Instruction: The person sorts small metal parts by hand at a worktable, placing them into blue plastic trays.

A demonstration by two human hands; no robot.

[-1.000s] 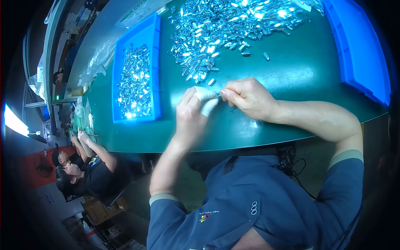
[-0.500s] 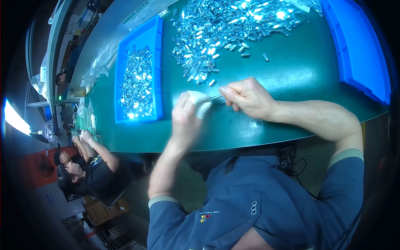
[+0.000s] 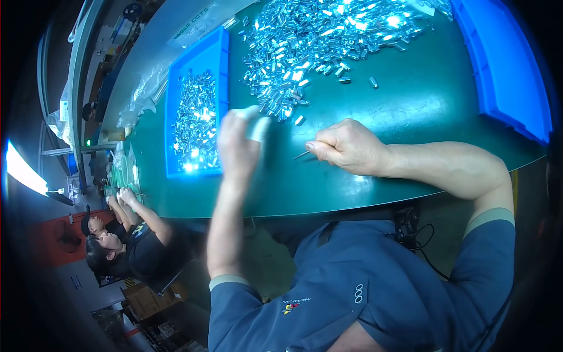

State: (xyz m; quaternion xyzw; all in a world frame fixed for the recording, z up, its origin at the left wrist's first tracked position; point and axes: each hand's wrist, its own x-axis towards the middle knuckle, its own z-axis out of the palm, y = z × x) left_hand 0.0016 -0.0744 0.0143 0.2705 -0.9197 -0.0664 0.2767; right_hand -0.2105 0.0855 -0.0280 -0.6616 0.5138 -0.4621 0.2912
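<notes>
My right hand (image 3: 352,146) is closed round a thin metal rod (image 3: 301,155), whose end sticks out to the left past my thumb. The rest of the rod is hidden in my fist. My left hand (image 3: 239,144), with white covers on some fingers, is smeared by motion beside the right wall of a blue tray (image 3: 224,88). Whether it holds anything cannot be made out. Small shiny metal pieces (image 3: 196,117) fill much of that tray. A large pile of similar metal pieces (image 3: 293,58) spreads over the green tabletop beyond my hands.
A second blue tray (image 3: 504,64) stands at the right of the green table (image 3: 399,117). Clear plastic bags (image 3: 143,94) lie past the left tray. Two people (image 3: 129,240) work farther left, along the same table edge. A few loose pieces (image 3: 373,82) lie apart from the pile.
My left hand has moved left, away from the rod, toward the left tray. My right hand stays in nearly the same place, and the rod's end now shows free, tilted lower.
</notes>
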